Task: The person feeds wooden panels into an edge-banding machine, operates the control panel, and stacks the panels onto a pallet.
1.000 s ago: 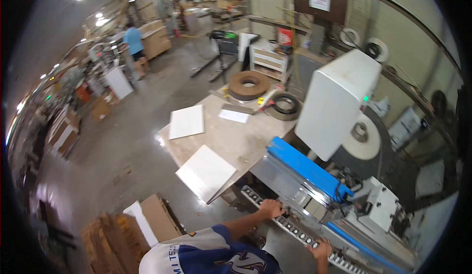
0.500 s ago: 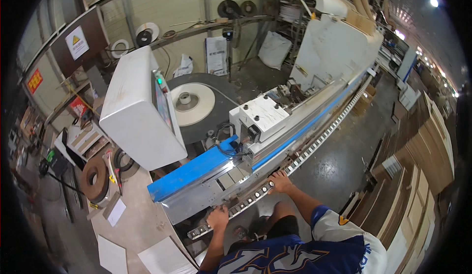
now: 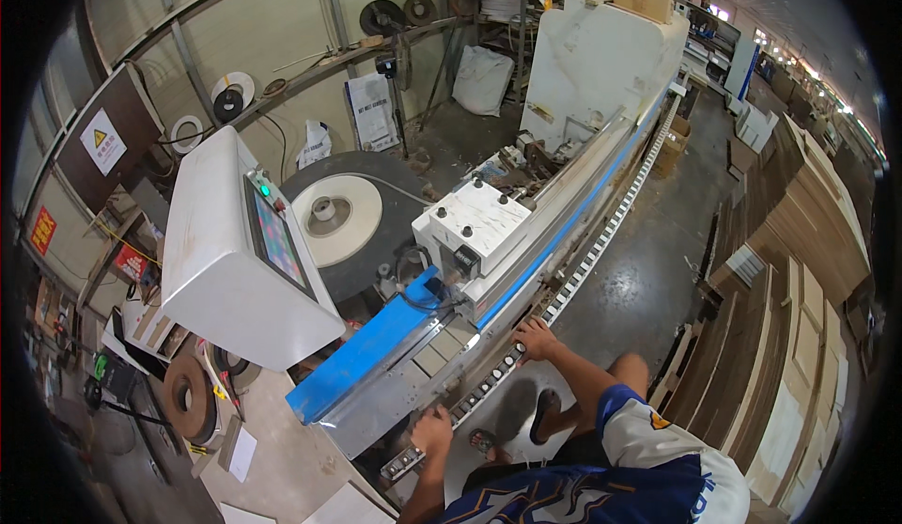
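Note:
My left hand [image 3: 433, 431] is closed over the near end of a long roller rail [image 3: 487, 385], which runs along the front of a white and blue machine. Farther along the same rail, my right hand [image 3: 535, 338] is closed round it with the fingers bent over its machine side. Pale rollers show between the two hands. A blue guard [image 3: 366, 350] and a metal bed [image 3: 434, 353] lie just beyond the hands. Whether a thin piece lies under my fingers is hidden.
A white control box [image 3: 240, 251] with a lit screen stands at left, near a large tape reel [image 3: 340, 214]. A wooden table [image 3: 282, 439] holds a brown roll [image 3: 190, 399]. Stacked boards [image 3: 780, 336] rise at right. My sandalled feet [image 3: 545, 415] are below the rail.
My view has turned, so the machine sits lower and further left. Both hands stay on the rail. My legs have shifted, and one knee now shows farther right.

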Motion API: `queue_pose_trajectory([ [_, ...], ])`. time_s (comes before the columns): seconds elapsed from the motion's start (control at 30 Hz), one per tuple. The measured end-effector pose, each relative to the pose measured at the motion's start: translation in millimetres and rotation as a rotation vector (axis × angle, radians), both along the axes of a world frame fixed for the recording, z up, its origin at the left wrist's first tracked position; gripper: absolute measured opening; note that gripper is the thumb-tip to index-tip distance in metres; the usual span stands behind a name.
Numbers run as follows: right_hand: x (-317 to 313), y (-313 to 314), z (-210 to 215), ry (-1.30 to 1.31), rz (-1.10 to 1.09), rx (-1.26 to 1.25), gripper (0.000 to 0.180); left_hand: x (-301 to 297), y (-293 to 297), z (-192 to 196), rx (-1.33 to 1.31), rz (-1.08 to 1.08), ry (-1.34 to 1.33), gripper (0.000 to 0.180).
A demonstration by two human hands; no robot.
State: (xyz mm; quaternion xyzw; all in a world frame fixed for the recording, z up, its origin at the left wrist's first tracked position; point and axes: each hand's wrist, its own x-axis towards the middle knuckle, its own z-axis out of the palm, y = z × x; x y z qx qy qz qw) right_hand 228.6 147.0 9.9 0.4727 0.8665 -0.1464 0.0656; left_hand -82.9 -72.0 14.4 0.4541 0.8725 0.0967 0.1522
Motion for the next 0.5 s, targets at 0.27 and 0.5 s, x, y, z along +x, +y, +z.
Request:
queue_pose_trajectory([
  [0.27, -3.9, 1.3, 2.4, 0.012, -0.011, -0.048, 0.073, -0.8, 1.1, 1.4, 0.035, 0.016, 0.064, 0.043],
  [0.5, 7.6, -5.6, 8.6, 0.018, -0.01, -0.062, 0.073, 8.2, -0.7, -0.8, 0.032, 0.02, 0.057, 0.041],
])
